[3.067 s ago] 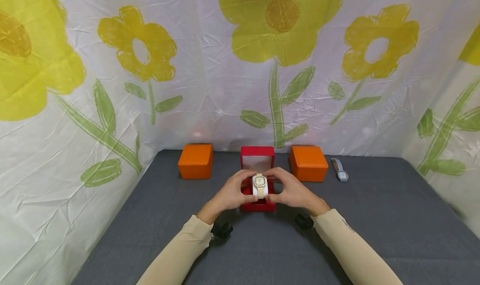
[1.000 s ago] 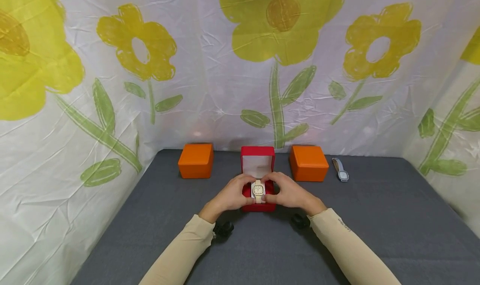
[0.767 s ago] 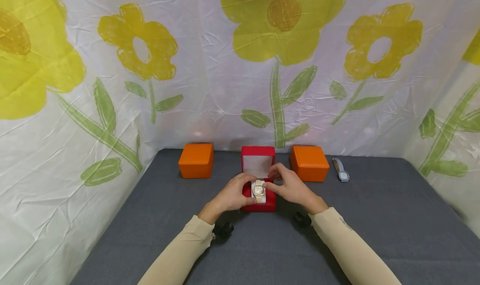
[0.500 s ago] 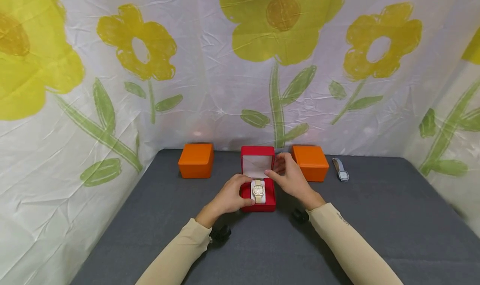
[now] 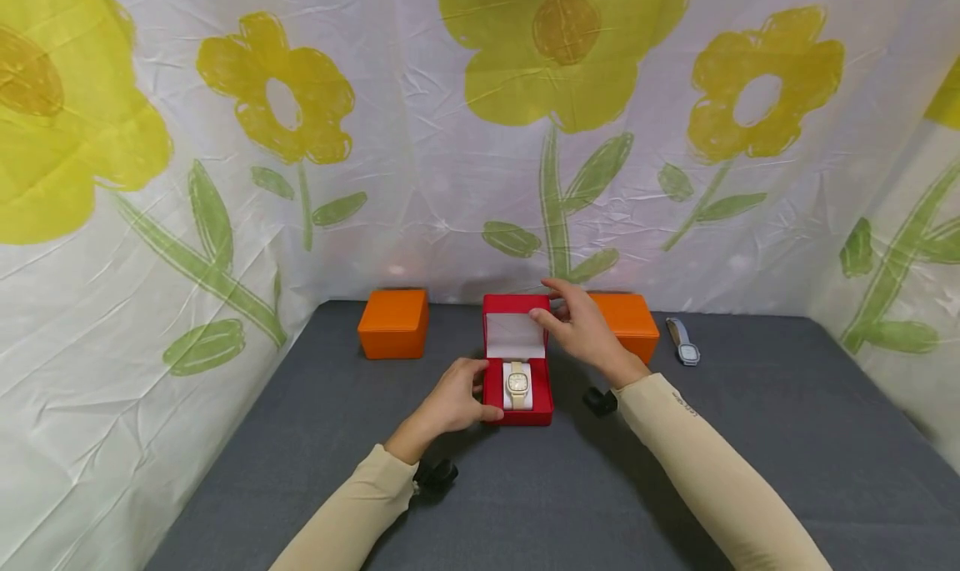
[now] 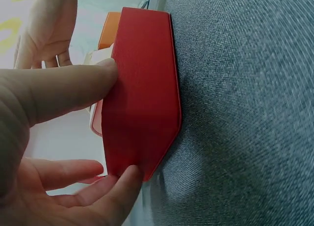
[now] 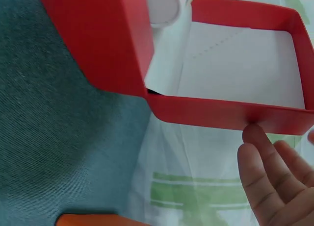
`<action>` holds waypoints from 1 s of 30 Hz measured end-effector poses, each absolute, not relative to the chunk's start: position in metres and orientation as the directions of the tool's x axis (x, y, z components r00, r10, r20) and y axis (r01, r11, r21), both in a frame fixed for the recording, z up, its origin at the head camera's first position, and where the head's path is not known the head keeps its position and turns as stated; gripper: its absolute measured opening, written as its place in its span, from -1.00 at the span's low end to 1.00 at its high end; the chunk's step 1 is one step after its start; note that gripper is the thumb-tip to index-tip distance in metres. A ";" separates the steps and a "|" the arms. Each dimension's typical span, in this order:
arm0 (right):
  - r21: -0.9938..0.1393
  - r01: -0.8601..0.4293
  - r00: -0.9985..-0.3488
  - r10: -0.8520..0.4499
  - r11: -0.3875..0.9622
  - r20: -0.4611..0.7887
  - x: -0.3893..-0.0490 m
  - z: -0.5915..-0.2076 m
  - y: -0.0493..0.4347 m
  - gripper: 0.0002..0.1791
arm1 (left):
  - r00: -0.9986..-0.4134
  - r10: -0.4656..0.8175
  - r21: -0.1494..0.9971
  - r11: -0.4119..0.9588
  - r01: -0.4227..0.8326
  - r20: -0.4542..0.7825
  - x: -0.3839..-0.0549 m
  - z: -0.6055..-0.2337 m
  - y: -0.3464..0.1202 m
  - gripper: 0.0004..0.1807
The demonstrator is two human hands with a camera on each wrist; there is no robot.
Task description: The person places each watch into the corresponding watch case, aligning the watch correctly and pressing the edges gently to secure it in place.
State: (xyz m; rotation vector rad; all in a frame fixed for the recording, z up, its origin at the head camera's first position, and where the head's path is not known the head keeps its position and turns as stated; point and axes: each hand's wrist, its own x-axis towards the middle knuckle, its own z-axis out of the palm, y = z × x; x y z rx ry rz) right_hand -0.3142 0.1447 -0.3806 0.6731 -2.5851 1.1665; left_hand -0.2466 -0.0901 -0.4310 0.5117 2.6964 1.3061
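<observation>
A red watch box stands with its lid raised, showing a white lining. Inside it, a cream-strapped watch is wrapped round a white cushion. My left hand holds the box's left side, thumb at the front corner and fingers further back. The left wrist view shows the red side wall between thumb and fingers. My right hand is at the lid's right side, thumb in front of it. In the right wrist view its fingertips reach the lid's outer wall, fingers only loosely bent.
Two closed orange boxes, a left one and a right one, flank the red box near the back edge. A watch with a pale strap lies to the right on the grey tabletop. A flower-printed curtain hangs behind.
The watch on its cushion went down into the box while both hands held it. Then the right hand let go and moved up to the lid; the left hand shifted to the box's left side.
</observation>
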 end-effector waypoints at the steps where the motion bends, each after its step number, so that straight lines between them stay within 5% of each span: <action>1: -0.641 -0.503 -0.864 -0.320 0.580 0.388 -0.315 -0.379 0.144 -0.34 | -0.940 0.338 0.783 0.574 0.242 0.042 -0.247 -0.431 -0.090 -0.12; 30: -0.528 -0.599 -0.800 -0.423 0.602 0.425 -0.301 -0.378 0.147 -0.53 | -0.955 0.296 0.819 0.551 0.161 -0.011 -0.251 -0.435 -0.091 -0.13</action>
